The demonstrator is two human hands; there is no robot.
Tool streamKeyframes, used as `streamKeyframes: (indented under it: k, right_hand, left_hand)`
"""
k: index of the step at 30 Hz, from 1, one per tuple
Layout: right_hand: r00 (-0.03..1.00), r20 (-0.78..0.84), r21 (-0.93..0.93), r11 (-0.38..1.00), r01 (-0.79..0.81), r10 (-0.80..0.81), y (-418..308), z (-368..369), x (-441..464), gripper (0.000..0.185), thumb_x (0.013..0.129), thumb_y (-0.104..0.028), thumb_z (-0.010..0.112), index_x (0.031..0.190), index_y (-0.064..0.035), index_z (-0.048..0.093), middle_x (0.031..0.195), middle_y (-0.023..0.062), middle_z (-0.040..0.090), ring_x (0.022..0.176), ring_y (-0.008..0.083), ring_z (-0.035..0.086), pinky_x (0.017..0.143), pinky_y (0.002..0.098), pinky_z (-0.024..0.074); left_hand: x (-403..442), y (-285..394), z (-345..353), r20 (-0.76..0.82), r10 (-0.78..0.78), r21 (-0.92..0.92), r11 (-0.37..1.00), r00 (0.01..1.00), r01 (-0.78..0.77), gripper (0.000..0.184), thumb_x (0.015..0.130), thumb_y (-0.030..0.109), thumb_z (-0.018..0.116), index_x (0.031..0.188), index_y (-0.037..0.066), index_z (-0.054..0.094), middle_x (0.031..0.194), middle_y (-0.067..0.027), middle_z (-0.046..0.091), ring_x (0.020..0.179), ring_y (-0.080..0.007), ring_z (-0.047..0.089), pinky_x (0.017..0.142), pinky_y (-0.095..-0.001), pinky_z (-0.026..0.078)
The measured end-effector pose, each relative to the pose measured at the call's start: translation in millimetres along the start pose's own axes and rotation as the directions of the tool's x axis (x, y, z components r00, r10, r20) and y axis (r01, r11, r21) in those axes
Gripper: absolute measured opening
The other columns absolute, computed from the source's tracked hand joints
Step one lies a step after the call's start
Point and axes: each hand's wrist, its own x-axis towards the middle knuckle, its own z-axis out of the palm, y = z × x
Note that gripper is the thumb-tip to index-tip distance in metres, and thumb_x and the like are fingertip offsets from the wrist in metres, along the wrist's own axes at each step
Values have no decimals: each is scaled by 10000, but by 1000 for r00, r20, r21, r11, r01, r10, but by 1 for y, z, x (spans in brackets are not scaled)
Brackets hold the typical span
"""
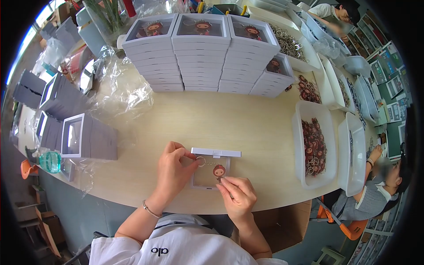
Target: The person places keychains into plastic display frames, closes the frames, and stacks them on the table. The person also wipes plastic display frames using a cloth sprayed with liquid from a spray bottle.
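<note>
White case (204,187) lies open near the table's middle, one figure keychain (219,171) held over it.
Left hand (176,165) has thumb and fingertips pinched at the key ring (201,161); right hand (238,194) has its fingertips nearly closed on the figure's lower edge. Figure sits within the case outline, not released; lid (216,153) raised at the far side, not shut. Count: one open case, one keychain in hand, four far stacks, three tall (159,66) and one short (271,81), each top window showing a figure; lower contents unverified. Outstanding, as judged: windowed cases at left (99,139), no figure seen in the nearest window, and many keychains in the right tub (309,111), overlapping, exact number unreadable.
</note>
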Motion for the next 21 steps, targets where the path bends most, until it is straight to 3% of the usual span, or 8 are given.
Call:
streamKeyframes:
  k: [11,14,17,20,21]
  right_hand:
    - [1000,-18,-10,1000,1,-1,-1,2,-3,294,653,28,823,925,-17,720,911,58,660,758,216,630,626,313,533]
    - [1000,-25,-9,1000,-1,1,-1,1,-3,296,653,25,826,926,-20,721,909,58,661,757,214,631,626,313,534]
    - [999,-34,-6,1000,-3,2,-1,0,-5,301,651,26,828,928,-21,722,907,59,662,758,214,632,629,315,534]
    - [999,-50,-6,1000,3,-3,-1,1,-6,305,649,29,829,930,-20,722,909,60,663,757,214,633,630,316,533]
    - [998,-59,-9,1000,9,-10,-1,0,-5,306,649,30,830,931,-20,722,909,61,663,756,215,633,630,316,533]
  left_hand:
    - [-1,-2,-3,51,-41,-113,992,998,47,130,702,65,792,777,-6,712,852,-72,575,728,-184,543,641,-306,457]
    - [-1,3,-8,94,-67,-141,987,993,80,143,716,33,782,796,-52,698,829,-33,537,679,-97,471,581,-238,385]
    - [-1,-1,-5,77,-40,-183,982,996,53,152,709,47,790,782,-50,699,820,-38,529,691,-118,476,590,-251,381]
    - [-2,1,-6,105,-56,-129,989,993,69,149,693,94,798,753,-8,708,852,-84,568,822,-231,548,717,-347,456]
    - [-2,1,-5,85,-34,-116,992,996,43,150,688,82,798,754,-17,706,839,-77,555,799,-213,535,693,-333,442]
